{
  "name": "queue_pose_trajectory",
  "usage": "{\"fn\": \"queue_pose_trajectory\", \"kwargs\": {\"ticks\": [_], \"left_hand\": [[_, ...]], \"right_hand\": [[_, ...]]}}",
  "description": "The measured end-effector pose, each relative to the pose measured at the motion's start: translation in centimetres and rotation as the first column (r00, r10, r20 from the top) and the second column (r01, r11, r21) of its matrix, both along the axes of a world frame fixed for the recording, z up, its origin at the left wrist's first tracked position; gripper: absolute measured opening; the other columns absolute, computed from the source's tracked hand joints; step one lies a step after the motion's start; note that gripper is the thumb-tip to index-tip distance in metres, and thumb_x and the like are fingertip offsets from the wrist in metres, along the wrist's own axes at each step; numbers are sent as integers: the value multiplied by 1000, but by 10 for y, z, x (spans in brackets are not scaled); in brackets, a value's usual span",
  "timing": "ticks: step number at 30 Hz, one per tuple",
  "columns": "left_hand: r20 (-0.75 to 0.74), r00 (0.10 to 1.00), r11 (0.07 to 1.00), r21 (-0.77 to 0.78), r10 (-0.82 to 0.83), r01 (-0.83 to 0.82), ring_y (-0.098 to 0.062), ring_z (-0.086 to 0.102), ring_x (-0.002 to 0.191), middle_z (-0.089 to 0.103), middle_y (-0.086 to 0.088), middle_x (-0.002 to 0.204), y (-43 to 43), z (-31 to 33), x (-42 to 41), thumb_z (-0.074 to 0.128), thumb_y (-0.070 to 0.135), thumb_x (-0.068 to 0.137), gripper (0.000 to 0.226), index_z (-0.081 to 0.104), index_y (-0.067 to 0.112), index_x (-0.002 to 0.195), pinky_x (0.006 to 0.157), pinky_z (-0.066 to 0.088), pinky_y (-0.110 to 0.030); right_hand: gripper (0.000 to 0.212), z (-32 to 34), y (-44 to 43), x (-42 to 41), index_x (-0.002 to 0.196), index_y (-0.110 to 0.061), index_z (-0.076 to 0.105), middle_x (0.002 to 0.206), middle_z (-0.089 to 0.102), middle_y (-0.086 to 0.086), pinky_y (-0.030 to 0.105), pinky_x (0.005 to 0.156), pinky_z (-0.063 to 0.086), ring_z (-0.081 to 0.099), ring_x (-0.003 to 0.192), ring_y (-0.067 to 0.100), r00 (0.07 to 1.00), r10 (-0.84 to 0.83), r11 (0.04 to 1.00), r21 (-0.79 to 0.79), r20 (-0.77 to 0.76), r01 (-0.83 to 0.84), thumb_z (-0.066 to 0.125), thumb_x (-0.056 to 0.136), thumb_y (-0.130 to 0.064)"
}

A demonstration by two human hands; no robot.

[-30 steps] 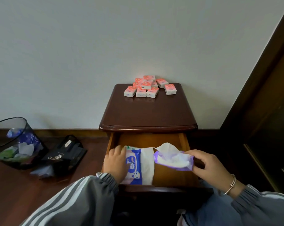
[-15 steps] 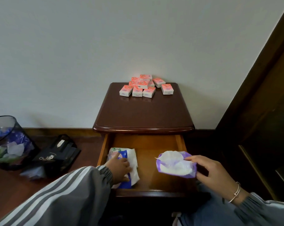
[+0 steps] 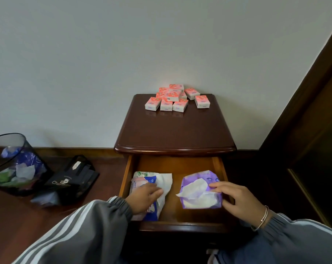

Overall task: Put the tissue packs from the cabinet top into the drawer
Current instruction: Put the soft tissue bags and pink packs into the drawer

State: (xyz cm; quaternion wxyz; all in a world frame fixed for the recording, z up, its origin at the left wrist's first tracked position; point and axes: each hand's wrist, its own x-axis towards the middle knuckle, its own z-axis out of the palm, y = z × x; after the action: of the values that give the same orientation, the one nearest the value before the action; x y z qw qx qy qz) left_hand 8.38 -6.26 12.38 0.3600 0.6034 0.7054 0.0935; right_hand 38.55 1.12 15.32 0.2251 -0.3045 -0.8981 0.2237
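Note:
Several small pink-and-white tissue packs point(image 3: 172, 100) lie heaped at the back of the dark wooden cabinet top point(image 3: 175, 130). Below it the drawer point(image 3: 175, 166) stands pulled out. My left hand point(image 3: 145, 197) rests flat on a blue-and-white wipes pack point(image 3: 161, 184) at the drawer's left side. My right hand point(image 3: 235, 199) grips the right edge of a purple tissue pack point(image 3: 199, 193) with white tissue sticking out, lying at the drawer's right side.
A dark mesh waste bin point(image 3: 14, 164) with crumpled paper stands on the floor at left. Beside it sits a black bag point(image 3: 72, 180). Dark wooden furniture point(image 3: 313, 130) rises at the right. The wall is right behind the cabinet.
My left hand has slid the blue wipes pack to the drawer's left side. My right hand has lowered the purple pack onto the drawer's right side.

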Motion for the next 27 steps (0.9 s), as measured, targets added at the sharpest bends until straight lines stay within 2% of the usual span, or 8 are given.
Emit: {"fn": "queue_pose_trajectory", "kwargs": {"ticks": [3, 5, 8, 12, 15, 22, 25, 27], "left_hand": [[440, 794, 906, -141, 419, -400, -21, 59, 88, 62, -7, 93, 7, 18, 37, 42, 47, 98, 39, 61, 13, 95, 85, 52, -37], [563, 605, 823, -451, 563, -346, -16, 62, 82, 66, -2, 92, 10, 21, 62, 45, 49, 96, 35, 62, 19, 102, 69, 56, -28], [588, 488, 763, -524, 645, -378, -15, 63, 74, 69, -6, 93, 16, 14, 79, 58, 20, 93, 22, 65, 8, 110, 55, 54, -23], [509, 517, 720, -386, 688, -577, -30, 64, 92, 66, -20, 116, 22, 8, 66, 58, 4, 89, 28, 58, 0, 117, 73, 55, -39], [461, 558, 717, -327, 690, -616, -30, 65, 94, 67, -17, 111, 17, 10, 48, 66, 11, 85, 29, 58, 5, 112, 71, 57, -39], [431, 629, 750, -212, 647, -626, -23, 67, 84, 69, -8, 98, 5, 20, -8, 72, 19, 82, 29, 60, 13, 108, 56, 54, -30], [40, 830, 831, -38, 556, -555, -22, 63, 95, 65, -5, 106, -4, 17, -28, 66, 23, 86, 33, 57, 11, 114, 76, 52, -30], [-188, 854, 868, -19, 485, -497, -26, 59, 109, 59, -10, 123, -10, 14, -28, 56, 28, 91, 42, 49, 10, 128, 88, 46, -32]], "right_hand": [[41, -6, -3, -6, 97, -4, 72, 111, 67, 1, 13, 98, 42, 58, 109, 3, 997, -14, 1000, 24, -73, 16, 68, 63, 18], [40, -9, -7, -8, 99, -5, 72, 113, 66, 1, 15, 98, 43, 58, 110, 3, 997, -12, 1000, 25, -82, 14, 69, 65, 16], [50, -12, -13, -7, 110, -9, 68, 124, 60, -1, 14, 104, 37, 53, 118, 5, 998, -4, 999, -44, -68, 1, 62, 69, 18], [63, -14, -7, 3, 140, -24, 36, 149, 33, -4, 18, 110, 25, 32, 137, 7, 963, -267, 953, -142, 34, 269, 57, 85, -2], [70, -16, -1, 3, 149, -20, 15, 156, 18, 2, 30, 111, 26, 25, 142, 18, 843, -420, 768, -363, 337, 527, 54, 92, -33], [66, -13, 2, -20, 150, -16, -1, 130, 53, 10, 25, 79, 46, 59, 97, 19, 756, -408, 687, -372, 513, 624, 40, 98, -16], [67, -13, -1, -21, 150, -16, -1, 103, 59, 8, 19, 62, 39, 49, 69, 9, 730, -404, 712, -312, 552, 630, 39, 96, -9], [68, -14, -1, -20, 150, -17, -1, 87, 52, 1, 16, 54, 36, 44, 61, 5, 729, -406, 718, -302, 552, 628, 40, 96, -7]]}}
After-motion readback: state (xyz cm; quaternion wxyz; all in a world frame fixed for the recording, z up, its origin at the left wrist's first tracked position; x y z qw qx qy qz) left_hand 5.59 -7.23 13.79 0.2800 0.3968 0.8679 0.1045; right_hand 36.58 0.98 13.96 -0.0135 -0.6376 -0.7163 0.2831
